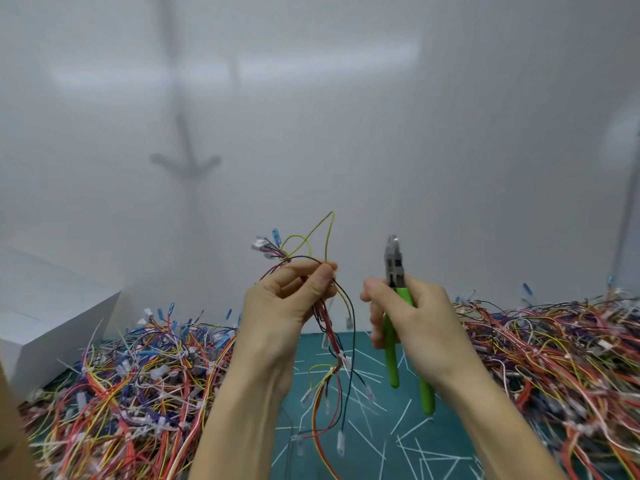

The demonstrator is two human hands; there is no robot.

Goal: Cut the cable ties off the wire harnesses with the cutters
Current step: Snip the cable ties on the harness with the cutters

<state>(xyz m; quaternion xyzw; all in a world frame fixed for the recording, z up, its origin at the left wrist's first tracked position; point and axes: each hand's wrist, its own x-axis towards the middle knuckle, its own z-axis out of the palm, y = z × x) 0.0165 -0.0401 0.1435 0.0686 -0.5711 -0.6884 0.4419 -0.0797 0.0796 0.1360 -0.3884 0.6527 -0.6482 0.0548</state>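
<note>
Dangling from the left hand [287, 306], the wire harness [332, 341] hangs above the middle of the worktop [374, 445]. The grip is closed on it near its upper end, thumb against fingers. It looks light and limp: thin, soft wires that would probably splay and tangle. It is best held close beside a tie, so the bundle stays taut for the blades. A white band [342, 357] lower down may be a cable tie.

The right hand [415, 317] wraps the green handles of the cutters [393, 265], nose up, just beside the harness and apart from it.

Cut cable ties [403, 415] litter the teal worktop. Heaps of harnesses crowd its left edge [138, 375] and right edge [554, 358]. A white box [52, 313] sits at the far left corner, against a plain white wall [346, 133].
</note>
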